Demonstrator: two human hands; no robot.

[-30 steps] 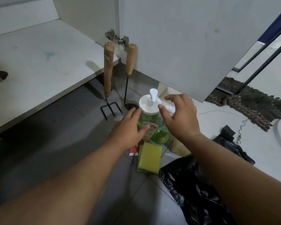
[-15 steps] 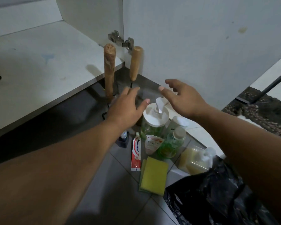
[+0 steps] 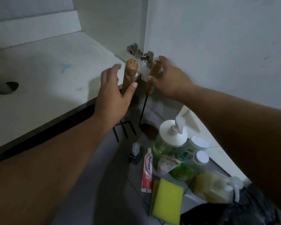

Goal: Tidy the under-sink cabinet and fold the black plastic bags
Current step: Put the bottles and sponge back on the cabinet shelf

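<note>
Two wooden-handled garden tools stand upright on the grey floor against the cabinet edge: a hand fork (image 3: 131,73) and a trowel (image 3: 154,73) with a thin black shank. My left hand (image 3: 112,96) is open around the fork's handle, thumb at its front and fingers spread to its left. My right hand (image 3: 170,80) holds the trowel's handle, thumb across the front, fingers behind its top. A crumpled black plastic bag (image 3: 234,213) lies at the bottom right. The white cabinet floor (image 3: 47,70) is at the left.
On the floor tiles sit a green pump bottle (image 3: 172,135), toothpaste tube (image 3: 147,171), yellow sponge (image 3: 167,202), a small dark bottle (image 3: 135,151), two white-capped bottles and a yellowish spray bottle (image 3: 214,187). The open cabinet door (image 3: 217,46) hangs right. A pipe hole (image 3: 6,87) is at the left.
Both hands rose from above the pump bottle to the two wooden handles. The left now straddles the fork handle and the right has closed on the trowel handle.
</note>
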